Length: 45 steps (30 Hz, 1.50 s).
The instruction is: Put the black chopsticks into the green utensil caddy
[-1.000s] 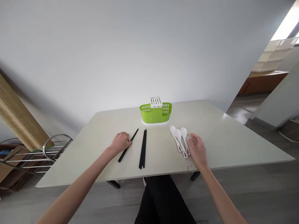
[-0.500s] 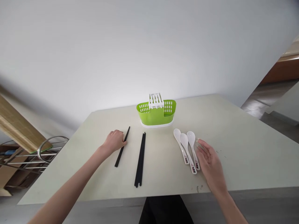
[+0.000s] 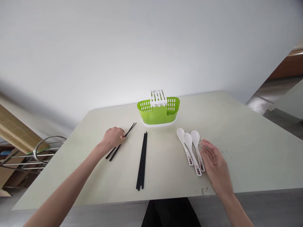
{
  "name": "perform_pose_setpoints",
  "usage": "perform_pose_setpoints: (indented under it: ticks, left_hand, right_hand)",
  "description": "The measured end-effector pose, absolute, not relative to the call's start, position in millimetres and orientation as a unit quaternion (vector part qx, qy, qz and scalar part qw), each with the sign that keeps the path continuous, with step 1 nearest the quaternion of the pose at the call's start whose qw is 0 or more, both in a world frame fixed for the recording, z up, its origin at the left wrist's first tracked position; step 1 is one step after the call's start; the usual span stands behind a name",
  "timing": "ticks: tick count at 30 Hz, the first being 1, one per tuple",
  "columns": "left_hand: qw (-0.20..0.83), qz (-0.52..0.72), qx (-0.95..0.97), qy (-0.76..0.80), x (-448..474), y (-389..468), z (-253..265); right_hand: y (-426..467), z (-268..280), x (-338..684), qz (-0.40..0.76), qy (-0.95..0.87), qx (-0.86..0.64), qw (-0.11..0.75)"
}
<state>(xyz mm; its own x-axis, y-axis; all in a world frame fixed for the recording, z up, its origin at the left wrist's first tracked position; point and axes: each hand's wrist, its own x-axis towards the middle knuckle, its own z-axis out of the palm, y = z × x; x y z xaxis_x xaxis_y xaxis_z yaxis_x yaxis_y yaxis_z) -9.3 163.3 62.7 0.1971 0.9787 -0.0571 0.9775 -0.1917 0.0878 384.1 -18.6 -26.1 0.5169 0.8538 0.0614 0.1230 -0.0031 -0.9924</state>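
Glossy white plastic spoons (image 3: 192, 148), matt black chopsticks (image 3: 142, 160), smooth matt table (image 3: 248, 151)

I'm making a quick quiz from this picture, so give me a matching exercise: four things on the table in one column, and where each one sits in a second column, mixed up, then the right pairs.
Things:
1. green caddy
2. white spoons
3. chopstick pair
4. chopstick bundle

Places:
A. under the left hand's fingertips
B. lying alone at the middle of the table, touched by no hand
C. at the far edge, by the wall
D. side by side, just left of the right hand

Pairs: 1-C, 2-D, 3-A, 4-B
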Motion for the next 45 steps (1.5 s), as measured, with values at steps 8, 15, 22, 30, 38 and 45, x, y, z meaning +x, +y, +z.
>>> perform_pose_setpoints:
  ticks: [8,15,22,30,38,45]
  left_hand:
    - [0.345,0.205,0.706,0.583,-12,134,111]
    - [0.567,0.401,0.524,0.493,51,88,82]
    - [0.594,0.456,0.474,0.463,105,61,48]
    - [0.596,0.435,0.498,0.455,84,87,27]
    - [0.614,0.468,0.458,0.441,61,115,8]
    - [0.634,0.455,0.446,0.438,56,113,8]
  right_hand:
    - [-23,-9,374,0.233,-0.377,-0.624,0.644]
    - [-28,22,326,0.376,-0.537,-0.542,0.525]
    - [-18,23,268,0.620,-0.511,-0.411,0.431]
    - [-2,7,272,0.495,-0.531,-0.511,0.460]
    - [-13,1,264,0.413,-0.572,-0.558,0.438]
    - [-20,-10,263,0.393,-0.558,-0.583,0.441]
